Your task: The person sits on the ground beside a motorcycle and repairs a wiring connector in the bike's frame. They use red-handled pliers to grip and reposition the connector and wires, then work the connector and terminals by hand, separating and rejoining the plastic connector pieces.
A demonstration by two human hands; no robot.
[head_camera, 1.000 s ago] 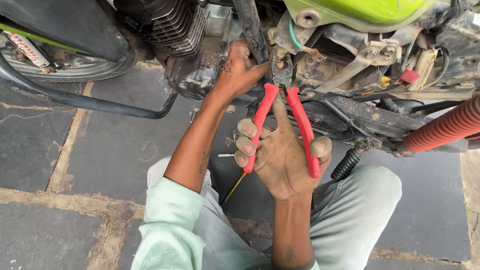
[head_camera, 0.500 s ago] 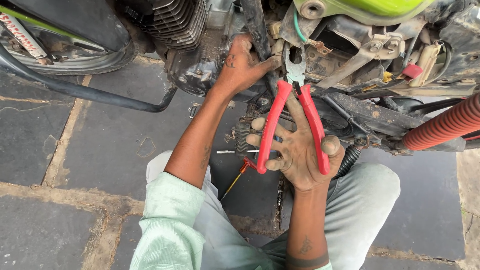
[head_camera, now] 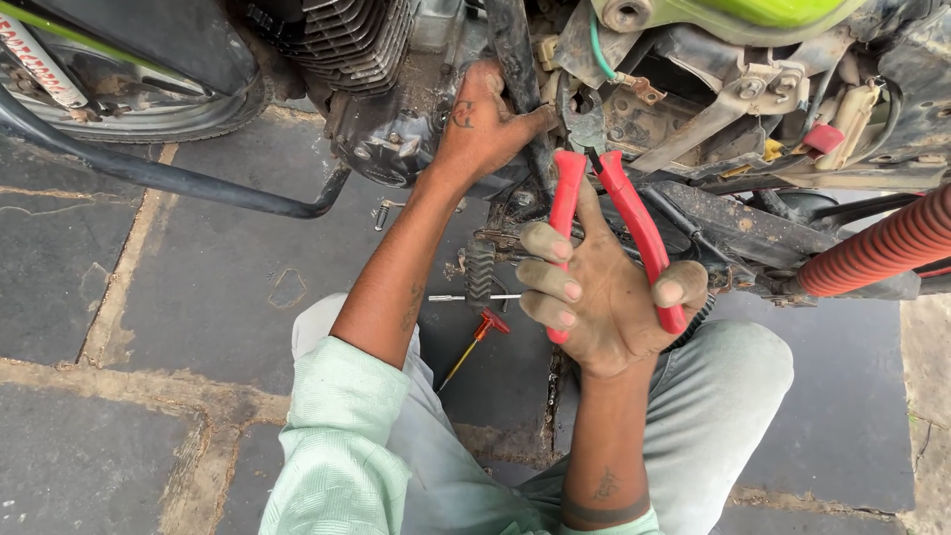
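Note:
My right hand (head_camera: 604, 297) grips red-handled pliers (head_camera: 634, 213), handles spread apart, jaws pointing up into the underside of a motorcycle (head_camera: 713, 109). My left hand (head_camera: 480, 124) reaches up beside the dark engine casing (head_camera: 381, 134) and presses on a black frame tube next to the pliers' jaws. What the jaws bite on is hidden among grimy brackets and wires. Both hands are dirty with grease. My knees in grey trousers sit below the hands.
A small red-handled screwdriver (head_camera: 475, 337) and a thin metal rod (head_camera: 466, 297) lie on the dark stone paving under the bike. An orange ribbed hose (head_camera: 882, 248) runs at right. A black stand bar (head_camera: 198, 183) and a wheel (head_camera: 129, 99) are at left.
My right hand has pushed the pliers upward toward the bike's frame, bringing the jaws next to my left hand. The left hand has stayed on the frame.

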